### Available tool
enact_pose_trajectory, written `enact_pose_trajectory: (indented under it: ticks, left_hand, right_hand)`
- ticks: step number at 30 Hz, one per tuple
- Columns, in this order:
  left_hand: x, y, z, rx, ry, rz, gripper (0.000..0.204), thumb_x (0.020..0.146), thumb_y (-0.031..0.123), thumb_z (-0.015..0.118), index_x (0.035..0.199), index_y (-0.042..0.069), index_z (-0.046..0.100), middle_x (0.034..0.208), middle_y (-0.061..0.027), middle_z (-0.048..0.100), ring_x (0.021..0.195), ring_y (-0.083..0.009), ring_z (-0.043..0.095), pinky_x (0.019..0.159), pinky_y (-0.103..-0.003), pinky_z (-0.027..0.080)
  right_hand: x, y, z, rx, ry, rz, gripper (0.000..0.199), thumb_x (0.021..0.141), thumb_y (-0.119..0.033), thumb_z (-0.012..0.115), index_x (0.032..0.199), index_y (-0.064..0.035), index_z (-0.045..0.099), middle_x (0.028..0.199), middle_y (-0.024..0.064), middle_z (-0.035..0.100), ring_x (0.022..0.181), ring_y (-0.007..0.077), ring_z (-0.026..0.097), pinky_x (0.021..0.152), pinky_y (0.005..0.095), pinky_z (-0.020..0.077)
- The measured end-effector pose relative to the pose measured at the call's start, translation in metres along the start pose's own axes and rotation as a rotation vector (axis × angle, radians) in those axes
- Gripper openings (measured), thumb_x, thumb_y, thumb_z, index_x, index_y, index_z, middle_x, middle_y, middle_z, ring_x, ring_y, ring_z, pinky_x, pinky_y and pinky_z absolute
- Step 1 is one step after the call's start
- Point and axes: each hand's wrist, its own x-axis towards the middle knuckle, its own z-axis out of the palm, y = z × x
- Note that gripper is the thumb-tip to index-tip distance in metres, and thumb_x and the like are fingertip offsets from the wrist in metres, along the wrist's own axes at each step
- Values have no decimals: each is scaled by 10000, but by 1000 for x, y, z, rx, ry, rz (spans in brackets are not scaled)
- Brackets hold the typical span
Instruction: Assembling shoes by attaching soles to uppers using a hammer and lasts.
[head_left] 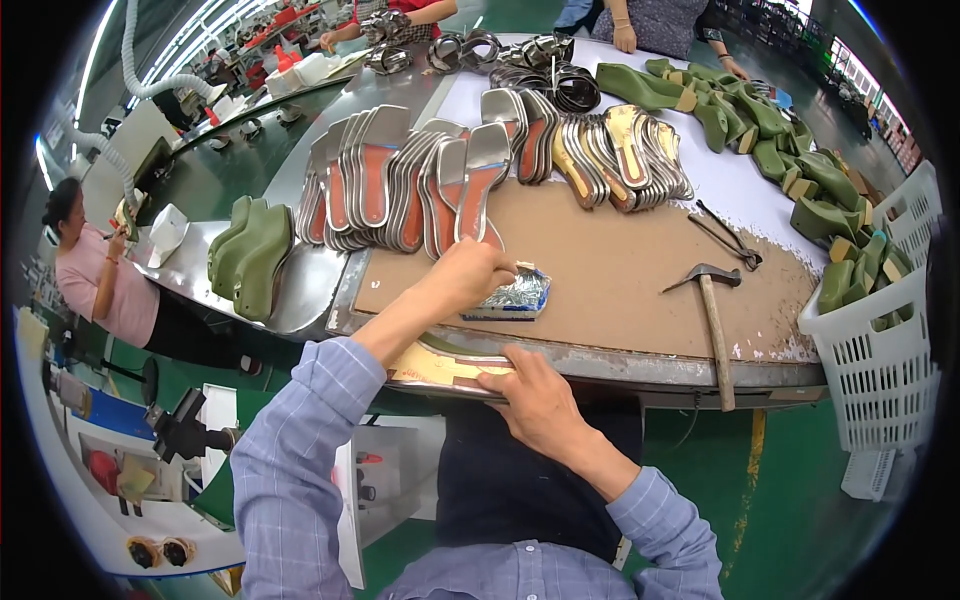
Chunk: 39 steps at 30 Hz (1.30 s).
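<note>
My right hand (545, 400) is closed around the near end of a green shoe last (440, 346) at the table's front edge. A yellowish insole (440, 370) with a brown patch lies along the last, under my right fingers. Farther forward, my left hand (468, 278) has its fingers pinched together beside a small blue-edged box (520, 297) of loose metal nails. Whatever the pinch holds, if anything, is too small to make out. Just beyond that hand stand rows of brown and silver insoles (375, 175).
A hammer (718, 335) and pincers (735, 245) lie on brown board at right. Yellow insoles (625, 150) and coiled dark straps (560, 85) sit farther back. Green lasts (250, 255) stand left; more (755, 130) fill the right side, beside a white basket (880, 350). Other people (105, 270) are nearby.
</note>
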Motion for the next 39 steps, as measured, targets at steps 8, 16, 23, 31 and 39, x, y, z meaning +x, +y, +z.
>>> enact_pose_trajectory:
  ticks: [8,16,23,31,39]
  left_hand:
    - [-11,0,-4,0,87,-43,173,838,95,627,956,-24,665,776,-185,670,679,-269,653,662,-335,510]
    - [-62,53,-26,-273,211,-211,86,896,63,577,925,8,635,864,-136,657,797,-173,641,716,-295,491]
    - [-102,62,-5,-113,275,61,130,814,63,648,941,43,657,831,-103,664,736,-318,632,720,-380,493]
    - [-95,72,-6,-164,66,-38,79,810,137,666,857,73,673,951,-81,698,896,-255,651,773,-352,494]
    - [-94,75,-7,-119,-24,-261,151,819,232,646,868,105,709,905,-67,697,860,-282,643,759,-373,488]
  right_hand:
    - [0,-1,3,15,11,-3,458,728,-89,714,1143,-126,523,1153,201,476,932,353,538,782,436,478]
    - [-3,3,1,1,10,-4,468,721,-85,719,1149,-124,534,1160,194,476,940,349,537,788,431,481]
    - [-6,8,-45,-4,5,160,425,777,-266,719,1136,-99,562,1058,191,552,960,379,536,861,480,433]
    - [-114,120,-162,-1080,-32,699,460,894,-147,549,1337,-135,426,1043,208,538,919,388,546,762,456,469]
    - [-93,31,-156,204,413,969,403,966,-82,430,1367,-105,413,665,-20,449,564,43,397,501,194,340]
